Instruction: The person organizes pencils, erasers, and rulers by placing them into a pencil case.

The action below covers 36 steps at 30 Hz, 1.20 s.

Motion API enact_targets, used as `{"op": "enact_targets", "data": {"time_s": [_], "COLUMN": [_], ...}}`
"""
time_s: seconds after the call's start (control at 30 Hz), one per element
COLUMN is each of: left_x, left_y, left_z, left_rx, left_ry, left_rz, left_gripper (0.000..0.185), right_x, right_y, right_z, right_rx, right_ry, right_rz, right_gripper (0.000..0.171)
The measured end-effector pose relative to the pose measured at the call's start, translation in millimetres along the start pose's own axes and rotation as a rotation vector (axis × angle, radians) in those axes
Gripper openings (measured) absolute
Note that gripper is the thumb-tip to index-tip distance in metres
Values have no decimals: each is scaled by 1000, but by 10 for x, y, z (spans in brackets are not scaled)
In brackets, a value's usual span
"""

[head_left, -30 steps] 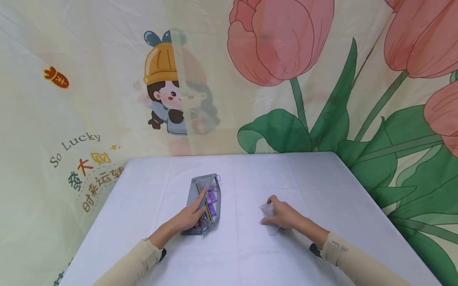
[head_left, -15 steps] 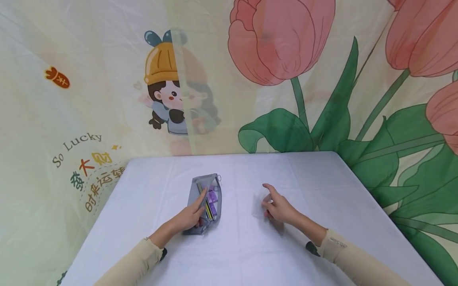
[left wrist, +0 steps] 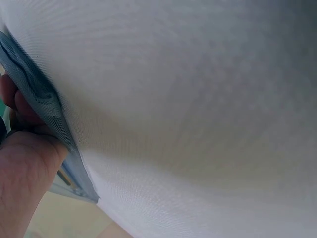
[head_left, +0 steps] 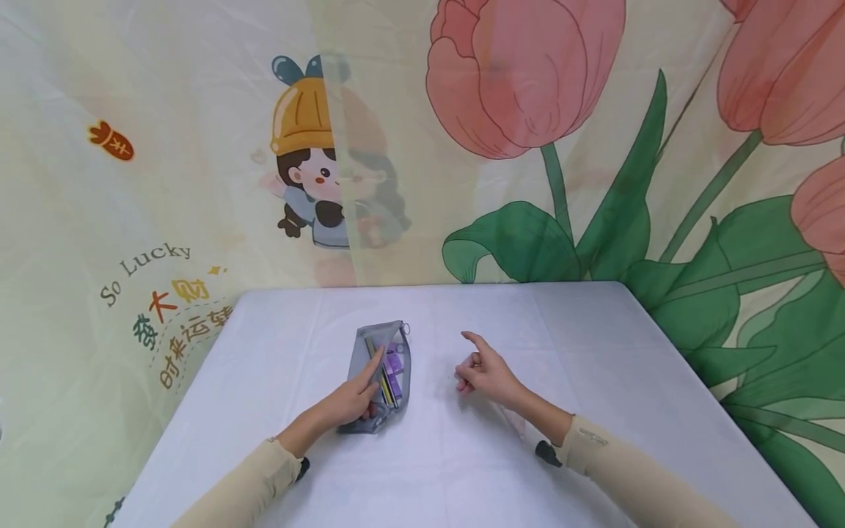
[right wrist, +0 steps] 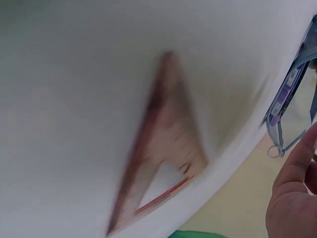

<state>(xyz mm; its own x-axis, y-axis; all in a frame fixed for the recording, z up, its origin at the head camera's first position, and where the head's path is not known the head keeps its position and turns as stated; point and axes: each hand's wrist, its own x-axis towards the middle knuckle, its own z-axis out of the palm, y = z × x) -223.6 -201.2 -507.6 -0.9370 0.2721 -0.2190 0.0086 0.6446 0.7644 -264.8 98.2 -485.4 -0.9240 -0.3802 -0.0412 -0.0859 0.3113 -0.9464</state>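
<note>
1. The right hand (head_left: 485, 372) has lifted off the white table (head_left: 594, 352) and moved left and a little farther in. It now hovers just right of the grey mesh pouch (head_left: 367, 342), apart from it.
2. Its forefinger points out and away while the other fingers are curled in. The clear set square (right wrist: 173, 134) that lay under this hand a second ago has come along with it. In the right wrist view it shows as a blurred triangle below the palm, so it seems pinched in those curled fingers, though the contact itself is hidden.
3. The left hand (head_left: 350, 402) has not shifted. It grips the near end of the pouch, thumb on the underside and a straight finger along the open mouth, holding it spread.
4. The pouch lies where it was, left of centre on the table, with pencils (head_left: 385, 385) and a purple item (head_left: 394, 361) showing inside.
5. As I judge it, the set square is on its way to the open pouch.
</note>
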Motion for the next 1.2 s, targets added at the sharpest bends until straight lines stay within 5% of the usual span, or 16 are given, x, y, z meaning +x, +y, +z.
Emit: {"op": "enact_targets", "data": {"time_s": [0.37, 0.63, 0.97, 1.2], "left_x": [-21, -42, -71, -53], "left_y": [2, -11, 16, 38], "left_z": [37, 30, -8, -32], "left_rx": [-33, 2, -15, -17], "left_ry": [12, 56, 69, 80], "left_rz": [15, 53, 66, 56], "left_gripper": [68, 66, 65, 64], "right_x": [169, 259, 320, 402], "right_y": [-63, -101, -169, -239], "right_z": [340, 595, 854, 970], "right_rx": [157, 137, 146, -12], "right_ry": [-24, -6, -85, -57], "right_rz": [31, -3, -9, -41], "right_gripper": [67, 56, 48, 45]}}
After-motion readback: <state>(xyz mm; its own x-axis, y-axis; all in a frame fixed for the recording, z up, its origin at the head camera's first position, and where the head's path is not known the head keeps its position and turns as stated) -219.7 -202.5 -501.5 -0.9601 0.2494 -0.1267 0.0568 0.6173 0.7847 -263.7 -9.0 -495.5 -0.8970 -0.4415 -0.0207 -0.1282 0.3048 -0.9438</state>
